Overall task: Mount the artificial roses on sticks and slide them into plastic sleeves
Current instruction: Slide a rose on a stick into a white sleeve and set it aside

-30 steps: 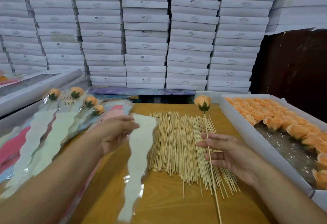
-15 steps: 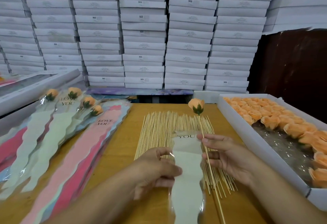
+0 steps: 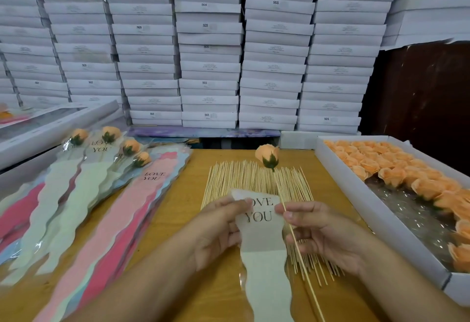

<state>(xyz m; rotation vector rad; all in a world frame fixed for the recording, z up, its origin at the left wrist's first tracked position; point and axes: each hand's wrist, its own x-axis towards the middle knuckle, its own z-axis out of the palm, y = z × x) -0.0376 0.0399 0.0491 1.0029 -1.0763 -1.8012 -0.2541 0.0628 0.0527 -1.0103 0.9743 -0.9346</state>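
Holding the top of a plastic sleeve (image 3: 264,240) between both hands, I see it over the wooden table (image 3: 193,194), its long axis running from the printed "LOVE YOU" end, which points away from me, down to the pale wavy-edged end at the near edge of the view. My left hand (image 3: 218,230) pinches the sleeve's upper left edge, thumb and fingers curled onto the film. My right hand (image 3: 323,235) grips a stick (image 3: 297,248) with fingers folded round it; its thumb and forefinger lie at the sleeve's upper right edge, though I cannot tell if they pinch the film. The stick runs just beside the sleeve's right edge, slanting from lower right up to upper left, and carries an orange rose (image 3: 267,156) at its far end, bud pointing away from me. The rose stands outside the sleeve, beyond its top.

Beneath both lies a pile of bare sticks (image 3: 244,179), their long axes also running away from me. At right, a shallow white box (image 3: 381,220) holds loose orange rose heads (image 3: 376,166) crowded along its far and right sides, with crinkled clear film showing on the bare floor. At left, four sleeved roses (image 3: 109,136) lie on a fan of flat sleeves (image 3: 132,209) in pink, green and blue. Stacked white cartons (image 3: 208,49) fill the background.
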